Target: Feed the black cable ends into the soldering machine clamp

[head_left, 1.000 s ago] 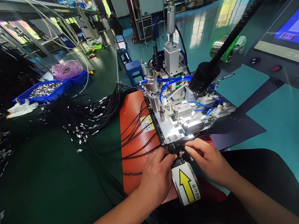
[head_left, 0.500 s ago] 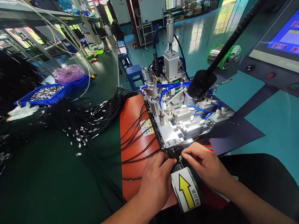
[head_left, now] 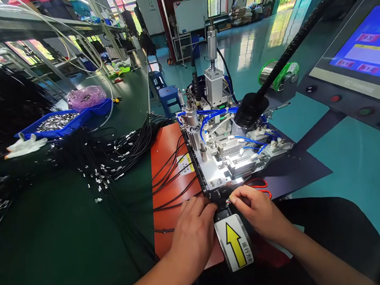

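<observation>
My left hand (head_left: 195, 224) is closed at the front end of the machine's black track (head_left: 219, 197), palm down over the orange-red plate. A black cable (head_left: 164, 230) runs in under it, and the fingertips are partly hidden. My right hand (head_left: 253, 205) pinches close beside the track, thumb against forefinger, at a tiny light-coloured wire end (head_left: 228, 201) too small to make out well. Just below both hands is a curved metal cover (head_left: 234, 243) with a yellow arrow. The lit bench machine (head_left: 231, 156), with metal cylinders and blue air tubes, stands right ahead.
Several black cables lie across the orange-red plate (head_left: 165, 162); a larger cable bundle (head_left: 137, 142) is behind it. Red-handled scissors (head_left: 264, 192) lie beside my right hand. A blue tray (head_left: 58, 123) holds small metal parts. A black lamp (head_left: 252, 110) and a control panel (head_left: 354, 88) reach in from the right.
My left hand has drawn slightly left and back from the track, its fingertips now further from the right hand's. The right hand keeps its pinch. The whole view has shifted a little.
</observation>
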